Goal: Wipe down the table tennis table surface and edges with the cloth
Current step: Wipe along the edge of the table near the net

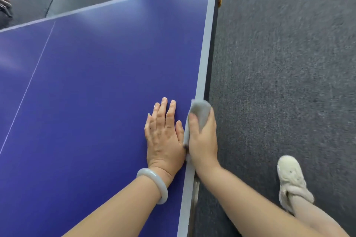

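Blue table [96, 82] fills our left; our left hand [163, 136] lies flat on it, palm down, holding nothing, just inside its pale right edge [205, 54]. Our right hand [203, 140] grips the grey cloth [200, 111] wrapped over that edge.

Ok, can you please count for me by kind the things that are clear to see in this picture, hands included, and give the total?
hands: 2 (left hand, right hand)
cloth: 1
table tennis table: 1
bracelet: 1
shoe: 1
Total: 6
The dark items at the top left are too blurred to count.
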A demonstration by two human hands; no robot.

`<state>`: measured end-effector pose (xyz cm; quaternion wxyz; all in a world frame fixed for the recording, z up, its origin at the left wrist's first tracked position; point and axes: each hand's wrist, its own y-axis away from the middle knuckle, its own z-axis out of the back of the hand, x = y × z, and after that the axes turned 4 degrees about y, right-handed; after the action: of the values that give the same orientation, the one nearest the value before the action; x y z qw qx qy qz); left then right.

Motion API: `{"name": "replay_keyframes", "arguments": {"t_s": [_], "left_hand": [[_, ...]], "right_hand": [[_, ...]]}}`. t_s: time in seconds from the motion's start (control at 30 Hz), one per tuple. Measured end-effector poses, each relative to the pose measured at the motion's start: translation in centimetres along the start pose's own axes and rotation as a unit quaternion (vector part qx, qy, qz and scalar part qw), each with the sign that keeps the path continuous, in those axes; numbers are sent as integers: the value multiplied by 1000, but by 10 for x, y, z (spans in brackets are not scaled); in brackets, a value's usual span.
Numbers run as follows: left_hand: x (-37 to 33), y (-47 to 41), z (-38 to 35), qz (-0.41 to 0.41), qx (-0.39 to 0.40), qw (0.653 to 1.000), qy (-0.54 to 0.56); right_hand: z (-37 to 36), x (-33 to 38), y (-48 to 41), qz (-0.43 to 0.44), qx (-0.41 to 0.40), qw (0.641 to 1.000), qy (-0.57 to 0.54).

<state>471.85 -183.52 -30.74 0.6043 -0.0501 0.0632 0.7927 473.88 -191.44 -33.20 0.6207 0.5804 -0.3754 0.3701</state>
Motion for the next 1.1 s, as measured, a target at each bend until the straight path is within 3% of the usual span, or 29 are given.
{"name": "replay_keyframes", "arguments": {"t_s": [0.1, 0.37, 0.5, 0.67, 0.8, 0.93, 1.1], "left_hand": [[-1, -2, 1, 1, 2, 1000, -8], [-7, -4, 14, 19, 44, 998, -28], [-7, -35, 30, -28, 18, 999, 11], [-24, -134, 28, -86, -22, 995, 55], [-45, -207, 14, -55, -15, 997, 58], [-51, -221, -2, -13, -25, 997, 69], [-51, -219, -3, -8, -21, 997, 74]], "right_hand": [[1, -1, 2, -14, 15, 1000, 12], [5, 62, -135, 7, 27, 999, 25], [9, 56, -131, 12, 66, 997, 25], [10, 65, -136, -5, 84, 995, 45], [17, 67, -137, -11, 104, 993, 47], [27, 65, -127, -28, 98, 995, 11], [13, 75, -130, 35, 84, 996, 9]]}}
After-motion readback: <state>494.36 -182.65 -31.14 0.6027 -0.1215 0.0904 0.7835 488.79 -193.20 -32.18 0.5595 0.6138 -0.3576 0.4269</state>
